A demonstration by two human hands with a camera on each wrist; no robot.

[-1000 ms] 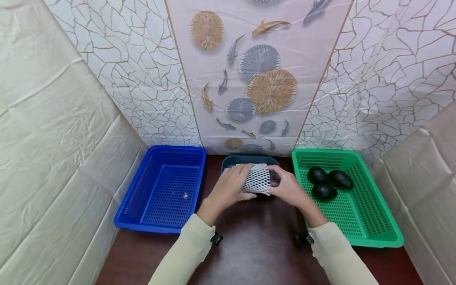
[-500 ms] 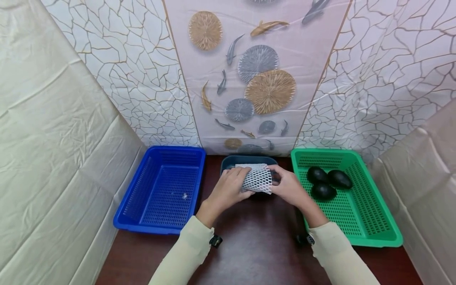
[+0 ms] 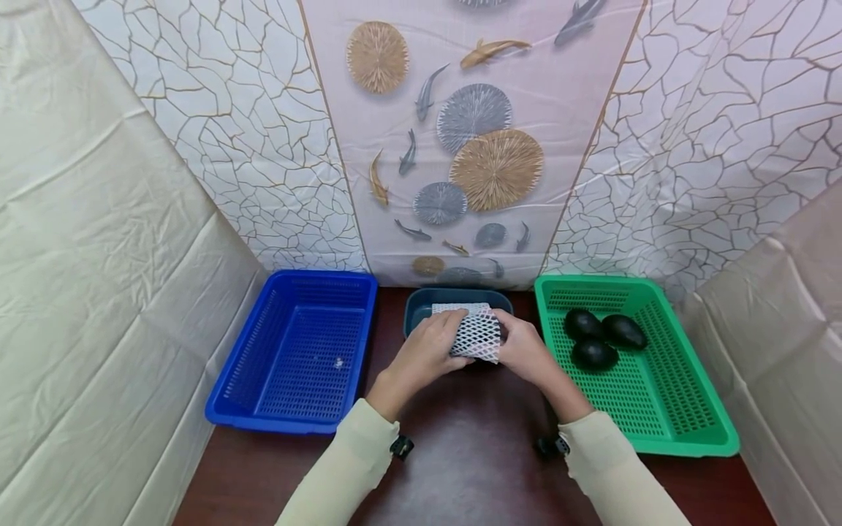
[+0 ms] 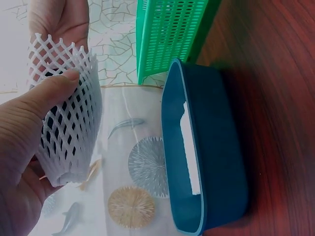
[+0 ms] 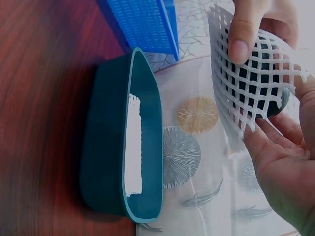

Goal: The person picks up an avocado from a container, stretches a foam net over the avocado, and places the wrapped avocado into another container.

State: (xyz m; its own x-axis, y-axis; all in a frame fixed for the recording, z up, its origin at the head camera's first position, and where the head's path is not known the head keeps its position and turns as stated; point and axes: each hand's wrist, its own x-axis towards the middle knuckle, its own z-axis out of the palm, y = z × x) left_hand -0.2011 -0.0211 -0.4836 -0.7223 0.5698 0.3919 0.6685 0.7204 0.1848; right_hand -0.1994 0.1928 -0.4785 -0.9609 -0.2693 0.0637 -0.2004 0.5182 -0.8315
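Note:
A white foam net sleeve [image 3: 476, 337] is held up between both hands in front of the dark teal tub [image 3: 421, 298]. My left hand [image 3: 427, 349] grips it from the left, thumb pressed on the mesh in the left wrist view. Through the mesh a dark avocado [image 5: 276, 105] shows, its end visible at the sleeve's opening in the right wrist view. My right hand [image 3: 528, 352] holds the sleeve's open end, fingers at its rim. More white sleeves [image 5: 133, 147] lie in the tub. Several black avocados [image 3: 595, 355] rest in the green basket [image 3: 704, 380].
At the left stands a blue basket [image 3: 226, 380] with a small white bit [image 3: 338, 362] on its floor. The tub sits between the two baskets on the brown tabletop [image 3: 470, 460], against the patterned backdrop [image 3: 454, 241].
My right hand has moved a little left, closer against the sleeve's open end; the dark gap beside its fingers has narrowed. The left hand keeps its grip.

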